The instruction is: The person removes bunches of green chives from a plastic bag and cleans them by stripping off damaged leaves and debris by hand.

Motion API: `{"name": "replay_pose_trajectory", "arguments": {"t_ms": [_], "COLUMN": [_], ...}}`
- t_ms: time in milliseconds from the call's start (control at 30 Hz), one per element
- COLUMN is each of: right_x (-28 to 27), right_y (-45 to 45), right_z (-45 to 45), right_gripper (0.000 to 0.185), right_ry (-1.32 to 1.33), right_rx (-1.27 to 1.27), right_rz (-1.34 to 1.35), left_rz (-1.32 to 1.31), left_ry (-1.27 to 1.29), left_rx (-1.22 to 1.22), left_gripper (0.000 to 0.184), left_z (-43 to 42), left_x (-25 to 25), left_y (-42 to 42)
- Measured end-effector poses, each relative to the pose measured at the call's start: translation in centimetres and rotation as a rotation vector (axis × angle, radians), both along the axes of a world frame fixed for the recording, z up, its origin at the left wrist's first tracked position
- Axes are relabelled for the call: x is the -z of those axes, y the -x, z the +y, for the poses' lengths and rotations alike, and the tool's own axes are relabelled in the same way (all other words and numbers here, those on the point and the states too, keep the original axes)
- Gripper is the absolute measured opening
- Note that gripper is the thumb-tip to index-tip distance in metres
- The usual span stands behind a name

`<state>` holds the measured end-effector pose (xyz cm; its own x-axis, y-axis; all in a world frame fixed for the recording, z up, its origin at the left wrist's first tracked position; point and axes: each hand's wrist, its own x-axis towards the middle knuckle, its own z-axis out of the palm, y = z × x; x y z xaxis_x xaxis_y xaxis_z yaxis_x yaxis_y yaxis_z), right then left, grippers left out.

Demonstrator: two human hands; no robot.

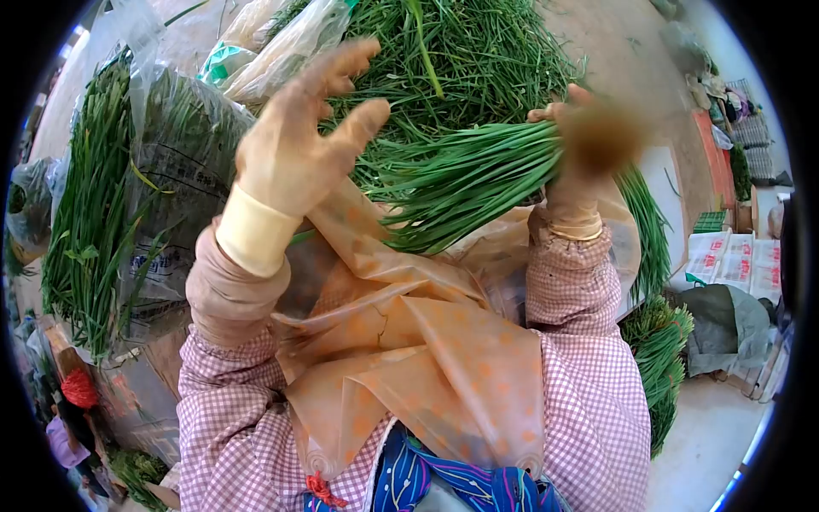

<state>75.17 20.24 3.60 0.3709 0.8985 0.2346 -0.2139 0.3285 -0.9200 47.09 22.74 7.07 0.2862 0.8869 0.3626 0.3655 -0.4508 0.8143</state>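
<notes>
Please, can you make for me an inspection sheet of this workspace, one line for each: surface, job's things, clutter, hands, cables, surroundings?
Surface: creased orange plastic sheet over the lap; pale floor around.
Job's things: bundle of long green leaves above the sheet; loose pile of greens beyond it.
Clutter: crumpled clear bags beside the pile; more greens at far left, next to a printed clear bag.
Hands: left hand open, holding nothing; right hand closed on the bundle, partly blurred.
Cables: nothing seen.
Surroundings: grey sack and white packages with red print at right.
</notes>
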Motion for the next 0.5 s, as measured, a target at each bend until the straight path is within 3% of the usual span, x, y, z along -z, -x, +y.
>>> {"name": "replay_pose_trajectory", "arguments": {"t_ms": [33, 100, 200, 300, 367, 467, 500], "right_x": [0.1, 0.5, 2.2, 1.3, 0.0, 0.6, 0.8], "right_y": [-0.8, -2.8, -6.5, -7.2, -6.7, -7.8, -7.8], "right_z": [0.0, 0.5, 1.4, 1.0, 0.1, 0.3, 0.3], "right_gripper": [0.034, 0.033, 0.033, 0.03, 0.026, 0.022, 0.022], "right_ry": [0.004, -0.047, -0.059, -0.092, -0.043, -0.04, -0.039], "right_rx": [0.0, 0.023, 0.021, 0.006, 0.023, -0.012, -0.004], "right_rz": [-0.005, 0.097, 0.204, 0.242, 0.424, 0.436, 0.412], "left_rz": [-0.005, -0.31, -0.176, -0.415, -0.321, -0.351, -0.334], "left_ry": [0.004, 0.452, 0.501, 0.703, 0.693, 0.801, 0.847], "left_rx": [0.0, 0.085, 0.011, -0.009, -0.049, -0.047, 0.053], "left_gripper": [0.047, 0.038, 0.023, 0.021, 0.022, 0.027, 0.027], "left_z": [-0.7, -2.0, -4.0, -6.3, -7.2, -8.7, -8.9], "left_x": [0.4, 1.0, 1.3, 2.1, 2.2, 1.6, 1.4], "left_y": [-0.1, -0.2, 0.1, -0.1, 0.6, 0.6, 0.3]}}
